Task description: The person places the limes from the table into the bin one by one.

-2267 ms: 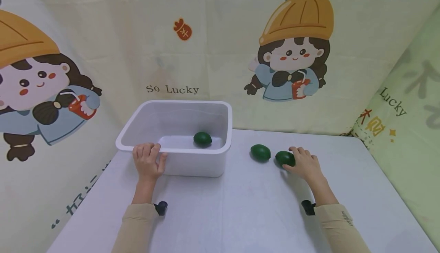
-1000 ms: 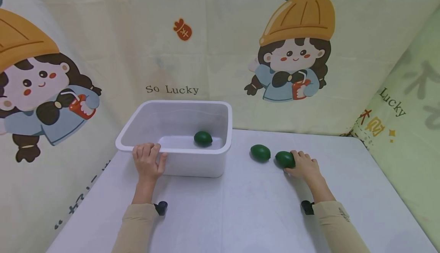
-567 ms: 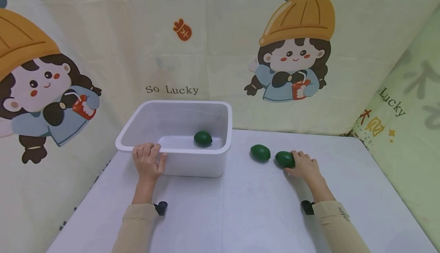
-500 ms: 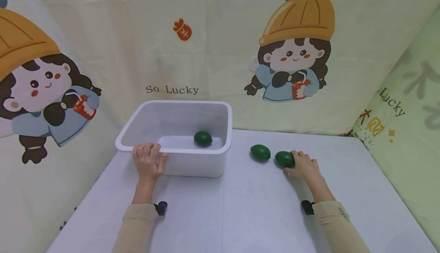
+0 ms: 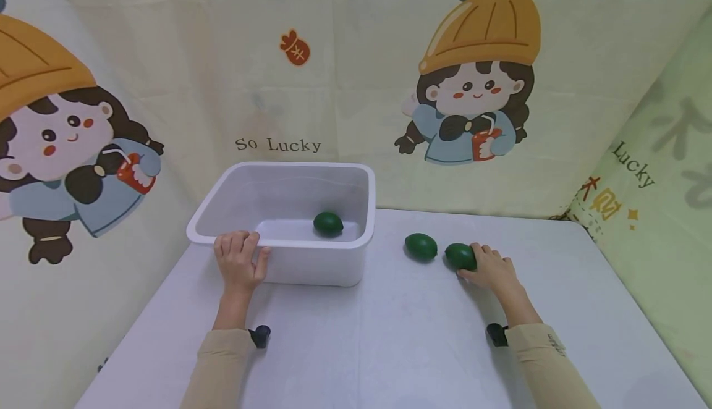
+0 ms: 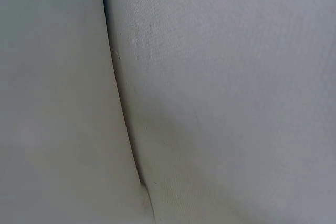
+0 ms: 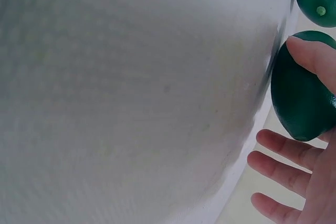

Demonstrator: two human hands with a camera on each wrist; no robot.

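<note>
My left hand (image 5: 238, 261) grips the near rim of a white plastic tub (image 5: 311, 265), fingers over the edge and thumb against the outer wall. Inside the tub, toward its right, lies a dark green lime (image 5: 328, 224). On the table to the right, my right hand (image 5: 492, 268) pinches another lime (image 5: 460, 256) from its right side. In the right wrist view the thumb lies across that lime (image 7: 302, 95), while several fingers (image 7: 281, 174) stretch out below it. A third lime (image 5: 421, 247) rests just left of the held one. The left wrist view catches no hand.
White cloth covers the table (image 5: 389, 341). A printed fabric backdrop (image 5: 356, 88) hangs right behind the tub and along both sides. Each wrist carries a small black camera, the left one (image 5: 260, 336) and the right one (image 5: 497, 335) close over the cloth.
Over the past two seconds my right hand has dipped slightly, its fingers and thumb settling on the lime's right end. The left-side backdrop has shifted a little. My left hand and the tub have stayed put.
</note>
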